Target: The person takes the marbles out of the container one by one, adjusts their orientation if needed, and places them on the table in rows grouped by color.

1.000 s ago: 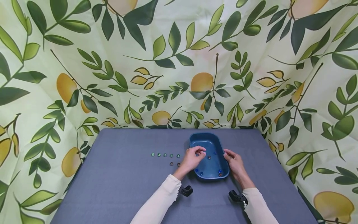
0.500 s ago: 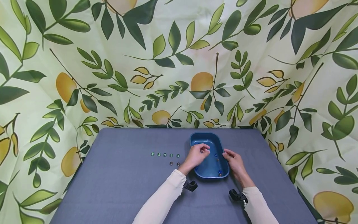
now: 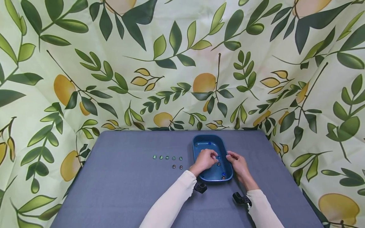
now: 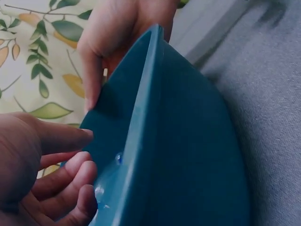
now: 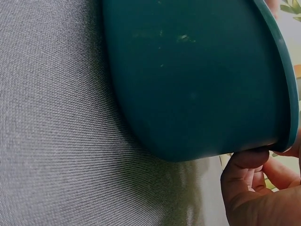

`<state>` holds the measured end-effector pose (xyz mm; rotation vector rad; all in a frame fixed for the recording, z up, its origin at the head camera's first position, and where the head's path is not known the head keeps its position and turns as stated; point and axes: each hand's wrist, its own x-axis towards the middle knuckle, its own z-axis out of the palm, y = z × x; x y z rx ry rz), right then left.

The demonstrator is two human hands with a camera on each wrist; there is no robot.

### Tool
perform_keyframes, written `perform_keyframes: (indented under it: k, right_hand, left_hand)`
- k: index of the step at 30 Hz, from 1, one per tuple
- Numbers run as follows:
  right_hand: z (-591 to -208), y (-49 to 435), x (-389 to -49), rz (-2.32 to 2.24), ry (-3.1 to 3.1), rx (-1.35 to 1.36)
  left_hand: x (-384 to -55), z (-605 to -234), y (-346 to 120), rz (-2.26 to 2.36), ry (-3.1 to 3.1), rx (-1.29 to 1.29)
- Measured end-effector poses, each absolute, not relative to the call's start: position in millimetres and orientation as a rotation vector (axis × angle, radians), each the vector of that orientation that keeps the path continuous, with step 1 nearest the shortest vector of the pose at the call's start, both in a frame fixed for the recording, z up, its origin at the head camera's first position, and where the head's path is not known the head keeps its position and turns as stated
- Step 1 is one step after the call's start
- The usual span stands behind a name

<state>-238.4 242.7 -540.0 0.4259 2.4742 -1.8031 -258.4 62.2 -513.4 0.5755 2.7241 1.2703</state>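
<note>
A blue plastic bin [image 3: 209, 179] stands on the table with several blue and amber marbles inside, among them a blue marble [image 3: 223, 174] and an amber marble [image 3: 218, 164]. Over the bin's middle is my left hand [image 3: 206, 160], fingers bent; in the left wrist view a gap shows between thumb and fingertips, with nothing visible held. My right hand [image 3: 239, 164] grips the bin's right rim, thumb outside, as the right wrist view shows. Left of the bin, several green marbles [image 3: 167, 157] lie in a row, with two brown marbles [image 3: 177, 167] nearer me.
The grey-blue cloth-covered table [image 3: 122, 186] reaches back to a leaf-and-lemon printed curtain [image 3: 171, 95], which also closes off both sides. A black wrist strap [image 3: 241, 198] sits below the right hand, and another strap [image 3: 201, 187] is below the left.
My left hand has moved rightward, farther over the bin. An amber marble in the bin has rolled to the right. My right hand keeps its place at the rim.
</note>
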Motion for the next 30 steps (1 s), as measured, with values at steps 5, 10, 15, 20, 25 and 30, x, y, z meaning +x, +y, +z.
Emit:
perform_keyframes:
  k: [5,10,15,20,25,30]
  right_hand:
    - [-541,243,-238,-1.81,2.472,0.424]
    - [-543,244,-239,-1.812,2.471,0.417]
    - [-544,245,-239,-1.823,2.474,0.423]
    - [-542,245,-240,-1.816,2.486,0.422]
    - [-541,246,-240,-1.817,2.47,0.424]
    - [-540,245,-239,-1.81,2.457,0.43]
  left_hand:
    - [-261,-515,74,1.251,2.679,0.502]
    - [-262,-524,83,1.199,2.686,0.453]
    - [-263,-532,86,1.193,2.667,0.399]
    - [-265,-533,88,1.165,2.675,0.381]
    - [-266,-532,94,1.035,2.71,0.353]
    - [-266,-535,97,0.977,2.729,0.357]
